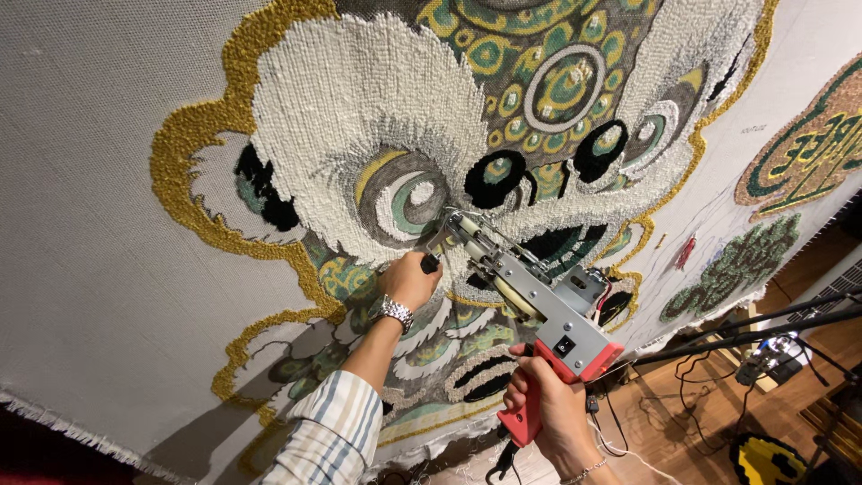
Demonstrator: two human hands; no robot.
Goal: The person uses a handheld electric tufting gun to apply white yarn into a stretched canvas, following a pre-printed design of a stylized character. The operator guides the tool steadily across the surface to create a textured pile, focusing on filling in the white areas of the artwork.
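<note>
The tufting gun (539,310) is held against the stretched backing cloth (99,224), its needle end set at the lower middle of the tufted lion-face design (467,126), just below the round grey-green eye (409,202) and well clear of the cloth's frayed lower edge.

**Grip state.** The right hand (548,404) is wrapped closed around the red pistol handle (525,418) below the body. The left hand (409,280) is closed around the small black front grip (430,263) beside the needle head. A metal watch (392,312) sits on the left wrist, above a striped sleeve (328,431).

**Handling judgement.**
- The gun has a metal frame, exposed mechanism and motor housing; it is likely rigid and moderately heavy, front-loaded toward the needle.
- Two-point support appears necessary: the rear handle carries the weight, the front grip steers the head.
- The needle head and moving linkage are not holding points; fingers should stay off them.
- The red handle looks smooth and could slip in a loose fist.

**Work surface.** The cloth looks taut but yielding; it probably deflects under pressure. The tufted pile is soft and could snag.

**Surroundings.** Dark stand legs (763,328) and cables (691,409) lie on the wooden floor (682,395) beyond the cloth's lower right edge.
</note>
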